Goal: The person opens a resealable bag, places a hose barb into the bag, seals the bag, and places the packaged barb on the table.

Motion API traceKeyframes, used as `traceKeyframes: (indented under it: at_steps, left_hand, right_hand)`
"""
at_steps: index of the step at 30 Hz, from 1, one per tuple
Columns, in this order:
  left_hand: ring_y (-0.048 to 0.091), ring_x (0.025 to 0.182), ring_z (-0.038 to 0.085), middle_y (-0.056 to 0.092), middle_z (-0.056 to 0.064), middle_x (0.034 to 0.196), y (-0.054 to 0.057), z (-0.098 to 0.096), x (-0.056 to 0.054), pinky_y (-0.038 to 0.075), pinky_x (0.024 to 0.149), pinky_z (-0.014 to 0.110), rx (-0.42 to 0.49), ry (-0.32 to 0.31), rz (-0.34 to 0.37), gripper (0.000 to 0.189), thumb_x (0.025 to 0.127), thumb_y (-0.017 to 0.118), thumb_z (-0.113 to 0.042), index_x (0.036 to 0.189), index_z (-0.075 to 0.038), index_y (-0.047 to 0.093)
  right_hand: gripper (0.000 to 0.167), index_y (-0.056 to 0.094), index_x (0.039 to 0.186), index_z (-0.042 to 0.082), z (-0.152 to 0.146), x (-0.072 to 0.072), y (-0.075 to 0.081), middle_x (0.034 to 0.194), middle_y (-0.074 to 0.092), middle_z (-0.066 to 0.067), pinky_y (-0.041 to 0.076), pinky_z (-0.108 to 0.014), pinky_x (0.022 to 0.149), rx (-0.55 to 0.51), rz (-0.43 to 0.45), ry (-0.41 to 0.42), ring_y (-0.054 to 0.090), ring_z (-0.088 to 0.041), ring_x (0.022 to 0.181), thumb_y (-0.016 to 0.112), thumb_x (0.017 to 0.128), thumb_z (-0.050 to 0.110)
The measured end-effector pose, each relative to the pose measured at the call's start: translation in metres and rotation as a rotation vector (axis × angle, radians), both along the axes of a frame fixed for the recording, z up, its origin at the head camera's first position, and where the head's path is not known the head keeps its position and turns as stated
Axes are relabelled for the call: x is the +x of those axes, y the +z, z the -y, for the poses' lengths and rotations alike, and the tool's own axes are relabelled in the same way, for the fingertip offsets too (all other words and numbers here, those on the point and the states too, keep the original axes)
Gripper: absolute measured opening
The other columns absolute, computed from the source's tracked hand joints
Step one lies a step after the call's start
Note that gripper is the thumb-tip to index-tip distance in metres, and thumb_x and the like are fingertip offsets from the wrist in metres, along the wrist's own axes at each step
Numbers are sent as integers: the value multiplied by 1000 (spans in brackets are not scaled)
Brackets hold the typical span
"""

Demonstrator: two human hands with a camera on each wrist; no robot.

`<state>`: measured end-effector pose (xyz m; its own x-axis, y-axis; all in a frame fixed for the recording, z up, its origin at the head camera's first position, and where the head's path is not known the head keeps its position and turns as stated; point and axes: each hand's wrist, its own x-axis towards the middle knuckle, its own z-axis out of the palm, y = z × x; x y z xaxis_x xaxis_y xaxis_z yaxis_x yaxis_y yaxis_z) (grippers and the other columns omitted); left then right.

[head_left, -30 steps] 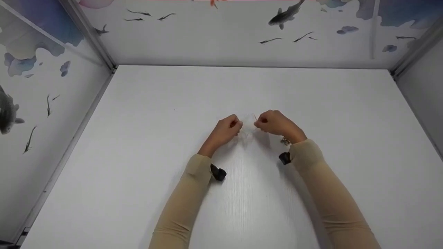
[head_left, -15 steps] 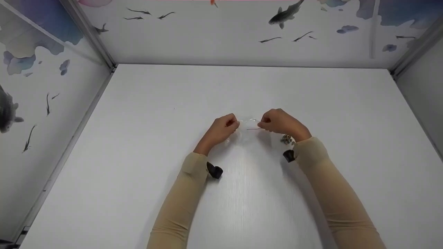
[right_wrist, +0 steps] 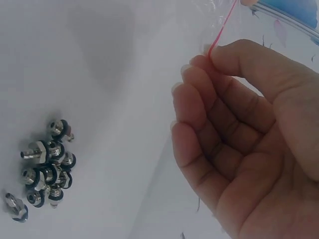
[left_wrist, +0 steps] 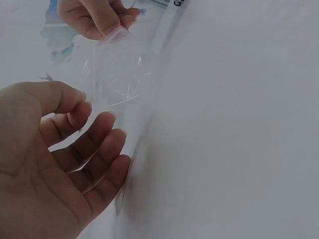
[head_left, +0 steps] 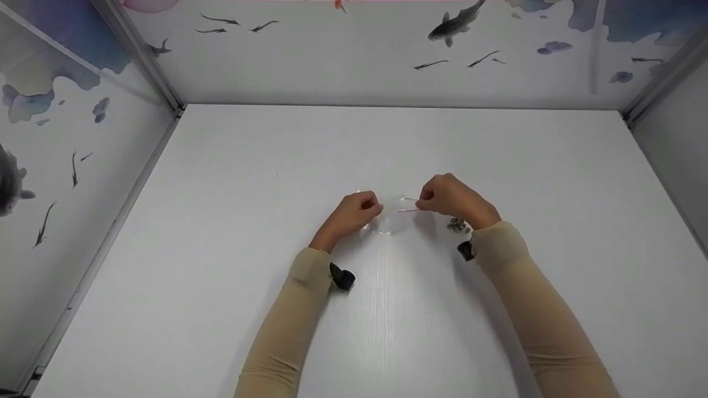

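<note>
A clear plastic zip bag (left_wrist: 122, 74) with a thin red line along its mouth stretches between the two hands. My left hand (head_left: 351, 214) pinches one side of it between thumb and index finger; its other fingers lie loosely bent against the film in the left wrist view. With thumb and index finger, my right hand (head_left: 454, 198) pinches the bag's red-lined edge (right_wrist: 223, 29). Close by the right wrist, a small pile of metal fittings (right_wrist: 47, 167) with dark rings lies on the table, one fitting (right_wrist: 16, 207) slightly apart.
The white table (head_left: 232, 166) is bounded by a back panel (head_left: 332, 66) and a left panel (head_left: 50, 182), both printed with fish. Small black cameras (head_left: 344, 278) sit at both wrists above the tabletop.
My hands have moved slightly apart, the right one to the right, spreading the bag's mouth. More of the fittings' pile shows beside the right wrist. The left hand has dipped slightly nearer.
</note>
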<state>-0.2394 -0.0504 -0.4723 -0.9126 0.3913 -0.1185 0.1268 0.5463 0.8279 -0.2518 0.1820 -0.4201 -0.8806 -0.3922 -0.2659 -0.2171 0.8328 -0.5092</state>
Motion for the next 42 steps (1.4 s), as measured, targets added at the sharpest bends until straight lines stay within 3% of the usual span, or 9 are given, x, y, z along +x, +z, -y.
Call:
traceKeyframes:
  at_steps: [8,19,30,35,42]
  left_hand:
    - [52,83,13,62,0,92,-9,1,0,43,74,26,-1,41,9,18,96,54,-26,98,-12,65]
    - [53,80,12,64,2,90,-16,5,3,43,72,25,35,75,74,20,95,54,-25,98,-9,66]
    - [49,77,11,57,-2,85,-13,12,-3,41,69,23,69,16,93,22,97,51,-26,97,-8,64]
    - [48,76,11,55,-3,83,-12,12,-5,40,68,24,74,-8,78,20,99,51,-27,92,-11,60]
    - [50,76,11,58,-3,82,-12,11,-8,41,69,24,86,37,46,17,96,54,-24,88,-11,61]
  right_hand:
    - [26,73,104,0,2,4,-12,95,70,-12,47,-30,67,-50,-46,-19,55,-18,74,58,96,20]
    - [26,73,99,0,6,8,-29,82,68,-10,43,-27,61,-97,-63,-34,51,-15,66,59,96,21]
    - [26,72,101,1,0,4,-25,87,68,-10,45,-28,65,-64,-5,-23,54,-17,72,58,96,23]
    - [26,73,98,2,-2,3,-25,87,68,-9,45,-28,65,-63,-20,-4,54,-17,71,58,96,23]
    - [26,73,101,2,0,-1,-24,92,70,-10,47,-30,68,-73,-53,-25,55,-18,74,59,96,24]
